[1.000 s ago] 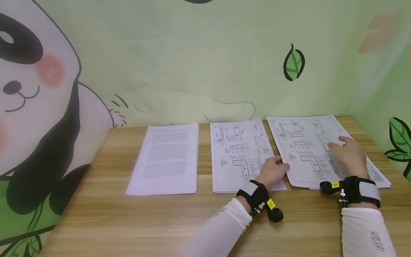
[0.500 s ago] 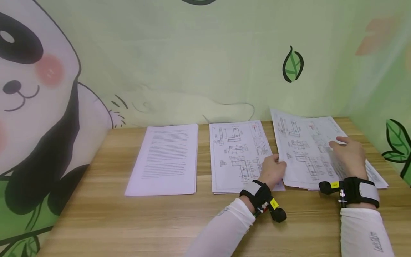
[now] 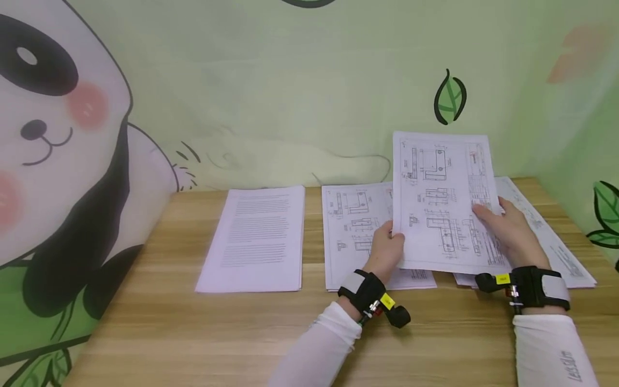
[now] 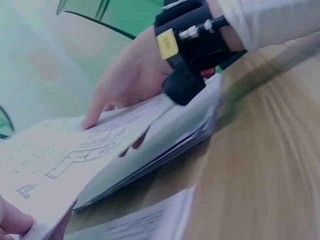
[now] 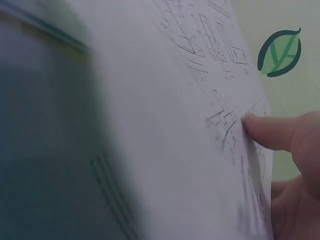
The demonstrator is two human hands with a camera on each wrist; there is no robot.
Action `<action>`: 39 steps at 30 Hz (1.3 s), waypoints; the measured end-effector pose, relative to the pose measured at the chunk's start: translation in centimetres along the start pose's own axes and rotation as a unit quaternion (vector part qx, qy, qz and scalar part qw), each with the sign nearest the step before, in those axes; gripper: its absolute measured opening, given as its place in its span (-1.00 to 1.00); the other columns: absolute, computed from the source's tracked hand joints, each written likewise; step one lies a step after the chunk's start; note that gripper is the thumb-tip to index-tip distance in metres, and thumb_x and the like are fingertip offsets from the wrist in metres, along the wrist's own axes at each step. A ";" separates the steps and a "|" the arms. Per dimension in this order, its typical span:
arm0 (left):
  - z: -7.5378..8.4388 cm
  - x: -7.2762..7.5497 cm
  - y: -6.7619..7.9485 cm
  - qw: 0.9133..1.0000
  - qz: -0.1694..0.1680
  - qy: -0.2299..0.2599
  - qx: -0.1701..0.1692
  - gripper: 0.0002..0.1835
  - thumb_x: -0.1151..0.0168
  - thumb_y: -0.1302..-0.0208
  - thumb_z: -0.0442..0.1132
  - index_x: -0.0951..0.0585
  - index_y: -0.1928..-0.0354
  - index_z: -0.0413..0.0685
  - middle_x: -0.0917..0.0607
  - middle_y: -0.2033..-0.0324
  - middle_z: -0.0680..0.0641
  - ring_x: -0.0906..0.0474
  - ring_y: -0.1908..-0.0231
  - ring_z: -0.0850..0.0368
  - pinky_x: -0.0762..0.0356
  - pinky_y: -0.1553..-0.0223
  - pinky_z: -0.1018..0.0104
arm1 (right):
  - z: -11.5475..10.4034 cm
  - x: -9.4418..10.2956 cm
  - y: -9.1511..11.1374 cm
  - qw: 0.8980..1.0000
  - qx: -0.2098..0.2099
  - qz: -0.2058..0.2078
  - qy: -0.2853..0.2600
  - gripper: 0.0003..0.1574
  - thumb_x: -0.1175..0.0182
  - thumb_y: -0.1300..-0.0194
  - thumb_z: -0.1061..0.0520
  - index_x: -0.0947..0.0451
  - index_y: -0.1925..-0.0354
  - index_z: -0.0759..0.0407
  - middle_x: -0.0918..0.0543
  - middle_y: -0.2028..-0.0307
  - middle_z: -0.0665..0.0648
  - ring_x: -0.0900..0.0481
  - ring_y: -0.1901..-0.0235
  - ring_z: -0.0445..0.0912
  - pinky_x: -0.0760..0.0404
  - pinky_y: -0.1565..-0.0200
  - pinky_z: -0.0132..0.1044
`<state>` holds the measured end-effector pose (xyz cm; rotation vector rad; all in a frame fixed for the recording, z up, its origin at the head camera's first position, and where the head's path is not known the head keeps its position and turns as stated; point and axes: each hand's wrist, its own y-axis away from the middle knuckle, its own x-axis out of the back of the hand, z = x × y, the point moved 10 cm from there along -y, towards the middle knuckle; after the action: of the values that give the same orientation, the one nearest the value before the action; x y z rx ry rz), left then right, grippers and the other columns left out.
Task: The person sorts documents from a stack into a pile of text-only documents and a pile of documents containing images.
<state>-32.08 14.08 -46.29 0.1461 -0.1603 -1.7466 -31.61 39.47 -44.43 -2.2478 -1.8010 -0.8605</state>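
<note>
Both hands hold up a white paper sheet [image 3: 442, 199] printed with technical drawings of L-shaped parts. My left hand [image 3: 384, 252] pinches its left edge, thumb in front and fingers behind. On the right edge my right hand [image 3: 517, 231] grips with the thumb over the front; in the right wrist view that thumb [image 5: 272, 131] presses on the print while the fingers go behind. Under and behind the sheet, a right stack of papers [image 3: 570, 263] lies partly covered. The middle stack of drawings [image 3: 345, 263] is overlapped by the sheet and the left hand.
A stack of text pages [image 3: 251, 242] lies at the left of the wooden table [image 3: 203, 338]. Behind the table stands a green wall [image 3: 271, 97] with a printed panda and leaves. Each wrist wears a black strap with a small camera.
The drawing sheet has come off the right stack, rising and shifting left to stand nearly upright. The left hand moved slightly left; the right hand now grips the sheet's right edge.
</note>
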 end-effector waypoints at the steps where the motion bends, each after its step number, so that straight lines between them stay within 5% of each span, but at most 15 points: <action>1: 0.2 0.6 0.0 1.000 0.003 -0.001 -0.004 -0.60 0.08 -0.34 -0.26 -0.44 -0.20 0.01 -0.62 0.10 0.04 -0.53 0.12 0.21 -0.53 0.00 0.15 | -0.4 -0.4 0.1 1.000 0.009 -0.011 -0.007 0.24 0.08 -0.07 -0.55 0.26 -0.47 0.02 -0.53 -0.04 0.24 -0.63 0.20 0.03 -0.64 0.34 -0.14; 4: 0.7 2.4 0.1 1.000 0.018 0.001 -0.014 -0.66 0.05 -0.35 -0.15 -0.46 -0.14 0.11 -0.63 0.17 0.06 -0.54 0.19 0.22 -0.53 0.10 0.22 | -2.0 -1.7 0.7 0.997 0.037 -0.041 -0.049 0.04 0.01 -0.13 -0.45 0.03 -0.42 -0.05 -0.65 0.24 -0.14 -0.69 0.31 -0.14 -0.68 0.33 -0.23; 7: 1.1 4.0 0.1 0.999 0.023 0.016 -0.024 -0.70 -0.02 -0.32 0.00 -0.49 -0.05 0.19 -0.65 0.28 0.05 -0.56 0.30 0.20 -0.51 0.29 0.30 | -3.9 -3.1 1.2 0.993 0.069 -0.050 -0.084 -0.12 0.00 -0.22 -0.34 -0.06 -0.40 -0.09 -0.63 0.30 -0.28 -0.69 0.30 -0.21 -0.68 0.30 -0.29; 11: 1.5 5.9 0.3 0.999 0.017 0.029 -0.040 -0.73 -0.05 -0.30 0.07 -0.49 0.04 0.19 -0.66 0.33 0.03 -0.59 0.34 0.18 -0.49 0.35 0.33 | -6.0 -5.0 1.9 0.988 0.102 -0.046 -0.104 -0.23 0.05 -0.31 -0.26 -0.09 -0.40 -0.10 -0.62 0.18 -0.12 -0.70 0.29 -0.20 -0.70 0.30 -0.29; 19: 1.7 10.2 0.9 0.997 0.037 -0.048 -0.055 -0.71 -0.05 -0.33 -0.10 -0.47 -0.06 0.13 -0.65 0.16 0.01 -0.54 0.19 0.17 -0.48 0.11 0.22 | -8.3 -8.0 3.1 0.983 0.130 -0.053 -0.120 -0.28 0.09 -0.35 -0.22 -0.07 -0.41 -0.13 -0.53 -0.06 0.22 -0.70 0.25 -0.15 -0.71 0.29 -0.26; 27: 2.0 14.2 1.4 0.995 -0.008 -0.098 -0.029 -0.52 -0.09 -0.30 -0.14 -0.37 -0.26 0.06 -0.69 0.13 -0.13 -0.62 0.32 0.10 -0.60 0.34 0.26 | -9.1 -11.2 3.5 0.981 0.137 -0.106 -0.090 -0.38 0.18 -0.45 0.07 -0.02 -0.42 -0.03 -0.55 -0.02 0.28 -0.69 0.27 -0.03 -0.69 0.31 -0.26; 33: 1.8 15.4 1.5 0.992 -0.027 -0.125 -0.013 -0.55 -0.11 -0.27 -0.26 -0.43 -0.22 -0.10 -0.70 0.13 -0.23 -0.66 0.37 0.06 -0.69 0.22 0.08 | -9.0 -12.0 3.4 0.978 0.155 -0.131 -0.049 -0.29 0.15 -0.37 0.28 0.03 -0.43 0.12 -0.52 -0.05 0.34 -0.63 0.25 0.00 -0.61 0.31 -0.38; 39: -0.1 15.7 0.5 0.990 -0.022 -0.139 0.001 -0.57 -0.13 -0.24 -0.28 -0.47 -0.17 -0.12 -0.71 0.19 -0.22 -0.65 0.46 0.11 -0.70 0.39 0.24 | -8.2 -12.2 2.9 0.982 0.147 -0.121 -0.004 -0.31 0.06 -0.33 0.27 -0.06 -0.39 0.23 -0.55 -0.03 0.38 -0.60 0.25 0.01 -0.55 0.28 -0.38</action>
<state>-34.41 -1.47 -46.46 -0.0946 -0.3641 -1.8060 -33.21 24.58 -43.15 -1.8828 -2.0789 -0.5728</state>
